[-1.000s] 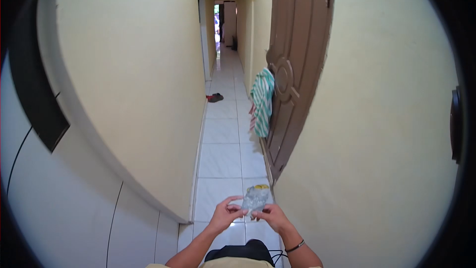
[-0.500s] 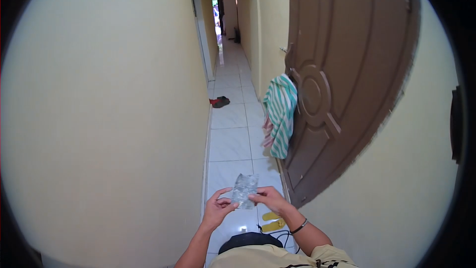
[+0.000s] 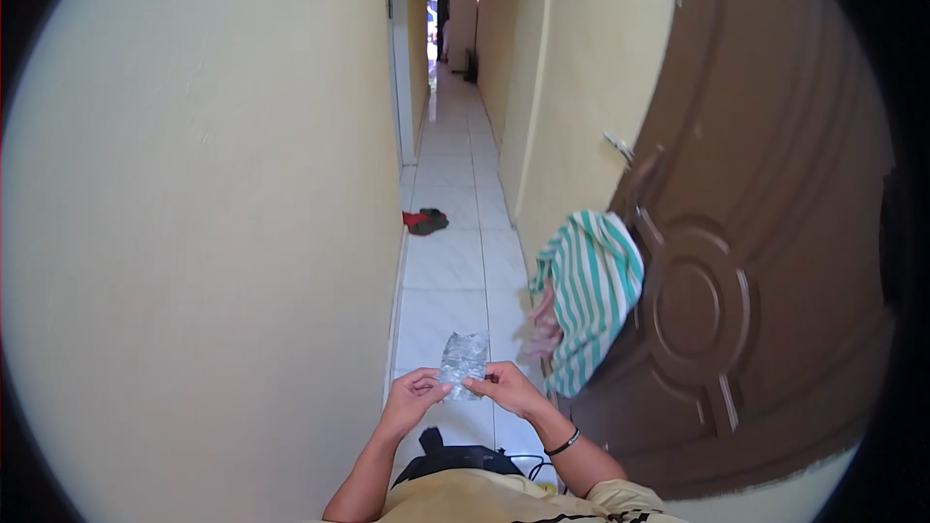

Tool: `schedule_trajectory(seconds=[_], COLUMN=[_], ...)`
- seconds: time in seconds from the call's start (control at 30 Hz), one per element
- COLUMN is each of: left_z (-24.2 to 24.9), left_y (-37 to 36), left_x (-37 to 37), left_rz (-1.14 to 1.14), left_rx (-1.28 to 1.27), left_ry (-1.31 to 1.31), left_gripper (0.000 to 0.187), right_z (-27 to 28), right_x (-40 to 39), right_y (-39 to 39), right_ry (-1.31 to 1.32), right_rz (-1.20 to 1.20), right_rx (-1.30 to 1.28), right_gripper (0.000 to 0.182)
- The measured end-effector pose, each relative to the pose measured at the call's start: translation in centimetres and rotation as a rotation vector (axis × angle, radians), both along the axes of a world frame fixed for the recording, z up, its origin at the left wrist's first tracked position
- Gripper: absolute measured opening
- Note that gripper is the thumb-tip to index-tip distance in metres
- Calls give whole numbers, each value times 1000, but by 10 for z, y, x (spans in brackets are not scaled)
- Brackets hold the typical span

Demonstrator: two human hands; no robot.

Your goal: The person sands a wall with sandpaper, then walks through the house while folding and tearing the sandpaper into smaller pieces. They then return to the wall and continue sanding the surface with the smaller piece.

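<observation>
A small, crinkled, translucent grey plastic packet (image 3: 464,356) is held upright in front of my body, above the tiled floor. My left hand (image 3: 415,399) pinches its lower left edge between thumb and fingers. On the lower right side, my right hand (image 3: 509,389) grips it with the thumb across its face and the fingers behind. What the packet contains, if anything, I cannot make out. A dark band (image 3: 570,442) circles my right wrist.
A narrow corridor of white floor tiles (image 3: 441,261) runs ahead between cream walls. Red and dark footwear or cloth (image 3: 426,222) lies by the left wall. At right, a green-and-white striped towel (image 3: 596,291) hangs on a brown door (image 3: 693,295). Black cable (image 3: 533,465) shows near my waist.
I have moved forward along the corridor, so the door and towel look larger and closer. Both hands keep hold of the packet. The yellow slippers have mostly gone out of sight.
</observation>
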State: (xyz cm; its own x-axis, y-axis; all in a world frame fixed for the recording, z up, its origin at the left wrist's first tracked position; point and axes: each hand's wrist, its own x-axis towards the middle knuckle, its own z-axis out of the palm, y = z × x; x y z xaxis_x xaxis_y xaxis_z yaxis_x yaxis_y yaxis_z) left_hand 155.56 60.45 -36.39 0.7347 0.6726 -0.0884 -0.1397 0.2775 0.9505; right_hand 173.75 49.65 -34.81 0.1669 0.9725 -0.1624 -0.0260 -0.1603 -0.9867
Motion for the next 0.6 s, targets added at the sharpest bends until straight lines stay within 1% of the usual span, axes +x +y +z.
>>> schedule_trajectory(seconds=[0.07,0.1,0.17,0.27,0.4,0.47,0.57,0.6], left_z=[8,13,20,18,11,0,-5,-4], left_y=[44,64,91,133,192,226,282,299], left_x=[35,50,72,106,151,180,232,248], left_rz=[-69,-63,-87,-102,-69,-61,-57,-62], left_rx=[43,44,83,56,51,67,82,82], left_ry=[21,14,56,127,143,140,124,133], left_gripper=[24,24,19,18,17,16,15,15], right_z=[-3,2,9,10,-7,-20,-2,-6], right_x=[34,49,66,98,146,176,223,242], right_y=[38,57,78,119,183,219,277,295], right_ry=[-78,-85,-11,-16,-11,20,97,107], right_rz=[-56,-50,-47,-16,-14,-26,-10,11], right_rx=[-25,-24,-39,-66,-113,-50,39,-1], right_gripper=[16,16,15,15,14,14,15,16])
